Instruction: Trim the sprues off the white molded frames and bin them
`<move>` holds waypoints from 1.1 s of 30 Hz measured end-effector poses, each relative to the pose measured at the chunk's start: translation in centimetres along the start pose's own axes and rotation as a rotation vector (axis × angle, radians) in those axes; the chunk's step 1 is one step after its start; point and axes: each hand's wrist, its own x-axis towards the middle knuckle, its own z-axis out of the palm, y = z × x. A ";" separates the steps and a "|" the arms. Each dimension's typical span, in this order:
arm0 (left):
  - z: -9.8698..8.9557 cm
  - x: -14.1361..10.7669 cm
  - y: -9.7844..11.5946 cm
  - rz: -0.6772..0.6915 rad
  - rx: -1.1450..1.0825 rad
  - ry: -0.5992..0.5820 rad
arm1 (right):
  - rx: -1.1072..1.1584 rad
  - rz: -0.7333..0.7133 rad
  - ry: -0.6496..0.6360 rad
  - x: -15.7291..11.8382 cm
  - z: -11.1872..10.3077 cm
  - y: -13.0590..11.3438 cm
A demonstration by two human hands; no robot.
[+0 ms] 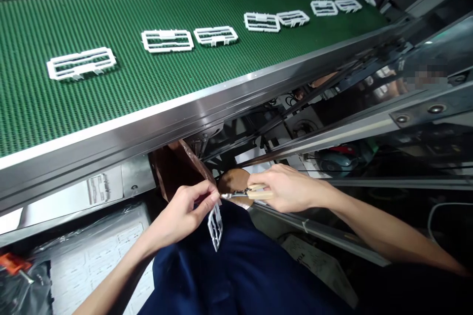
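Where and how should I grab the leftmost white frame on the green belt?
Probably pinch the leftmost frame by its slim left end, coming from the left with your left hand once that's free. Open slots run along its length, tabs stick out along its near long edge, and the neighbouring frame sits to its right.

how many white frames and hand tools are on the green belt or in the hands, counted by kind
White frames: 9 (8 on the green belt, such as this one; 1 in the left hand)
Pliers-like hand tool, in the right hand: 1
Total: 10
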 end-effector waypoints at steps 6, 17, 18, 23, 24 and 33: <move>2.7 -0.3 -3.0 -0.098 -0.694 -0.040 | 0.177 0.285 0.208 -0.4 2.9 2.2; 5.1 0.1 -3.4 -0.252 -1.058 0.126 | 0.323 0.364 0.247 -0.2 5.3 2.4; 5.1 0.0 -3.3 -0.249 -1.031 0.126 | 0.327 0.364 0.246 -0.2 5.5 2.4; 4.5 0.5 -2.9 -0.241 -1.122 0.163 | 0.287 0.282 0.272 0.3 6.0 1.9; 4.2 0.6 -2.8 -0.226 -1.155 0.173 | 0.269 0.250 0.284 0.5 5.9 1.7; 2.7 -0.4 -2.7 -0.244 -1.182 0.194 | -0.043 -0.071 0.294 3.1 4.7 0.7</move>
